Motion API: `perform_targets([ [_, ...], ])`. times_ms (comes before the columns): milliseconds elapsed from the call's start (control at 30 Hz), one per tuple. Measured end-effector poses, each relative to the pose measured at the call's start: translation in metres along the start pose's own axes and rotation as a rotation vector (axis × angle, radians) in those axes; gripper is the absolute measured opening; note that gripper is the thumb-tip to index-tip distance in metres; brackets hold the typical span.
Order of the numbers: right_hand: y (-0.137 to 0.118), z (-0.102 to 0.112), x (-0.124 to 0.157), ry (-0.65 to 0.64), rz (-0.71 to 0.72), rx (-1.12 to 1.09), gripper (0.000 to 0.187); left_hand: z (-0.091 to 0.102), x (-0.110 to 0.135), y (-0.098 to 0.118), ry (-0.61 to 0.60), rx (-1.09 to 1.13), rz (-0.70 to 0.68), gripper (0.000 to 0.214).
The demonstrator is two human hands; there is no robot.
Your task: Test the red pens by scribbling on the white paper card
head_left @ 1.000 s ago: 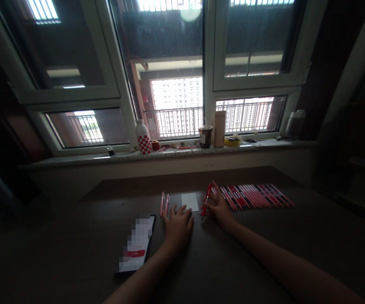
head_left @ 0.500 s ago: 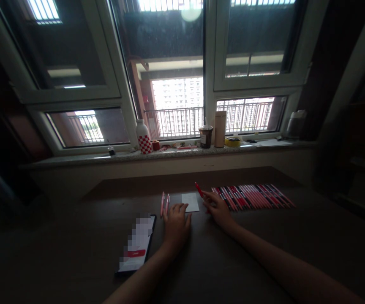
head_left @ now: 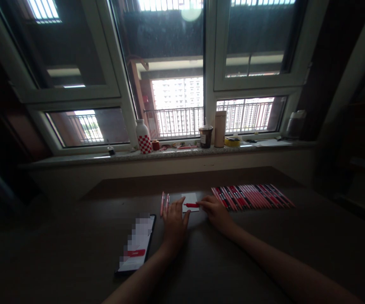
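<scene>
My right hand (head_left: 216, 213) pinches the right end of a red pen (head_left: 191, 205), which lies nearly level over a small white sheet of paper (head_left: 189, 197). Facing it from the left, my left hand (head_left: 174, 221) has its thumb and fingers apart around the pen's other end, with nothing held. Two pink pens (head_left: 162, 203) lie side by side just left of my left hand. A long row of pink, red and black pens (head_left: 254, 197) stretches out to the right of my right hand.
A phone (head_left: 138, 242) lies on the dark table (head_left: 84, 236), left of my left forearm. Along the windowsill stand a red-checked bottle (head_left: 144, 139), a lidded drink cup (head_left: 205, 137), a tall tan container (head_left: 220, 128) and a roll of yellow tape (head_left: 232, 142).
My right hand has swung the red pen from pointing up and away to lying level, its free end now toward my left hand. My left fingers have lifted and spread slightly.
</scene>
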State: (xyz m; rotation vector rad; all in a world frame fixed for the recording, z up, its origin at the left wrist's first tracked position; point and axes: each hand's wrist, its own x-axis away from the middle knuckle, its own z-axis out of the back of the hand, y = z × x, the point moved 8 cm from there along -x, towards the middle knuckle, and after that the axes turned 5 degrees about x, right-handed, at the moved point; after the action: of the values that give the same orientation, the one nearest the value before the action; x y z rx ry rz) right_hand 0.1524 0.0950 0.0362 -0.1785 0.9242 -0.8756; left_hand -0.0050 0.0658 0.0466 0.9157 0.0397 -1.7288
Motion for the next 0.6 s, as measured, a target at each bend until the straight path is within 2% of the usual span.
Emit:
perform_targets([
  [200,-0.008,-0.003,0.001,-0.056,0.039,0.023,0.039,0.004,-0.001,0.009,-0.083,0.007,0.021,0.029],
  [333,-0.012,-0.003,0.001,-0.074,0.050,0.025,0.039,0.005,0.000,0.010,-0.087,0.022,0.009,0.024],
  [600,-0.014,0.001,0.004,-0.067,0.106,0.112,0.031,0.005,-0.001,0.003,-0.065,0.048,0.046,0.028],
])
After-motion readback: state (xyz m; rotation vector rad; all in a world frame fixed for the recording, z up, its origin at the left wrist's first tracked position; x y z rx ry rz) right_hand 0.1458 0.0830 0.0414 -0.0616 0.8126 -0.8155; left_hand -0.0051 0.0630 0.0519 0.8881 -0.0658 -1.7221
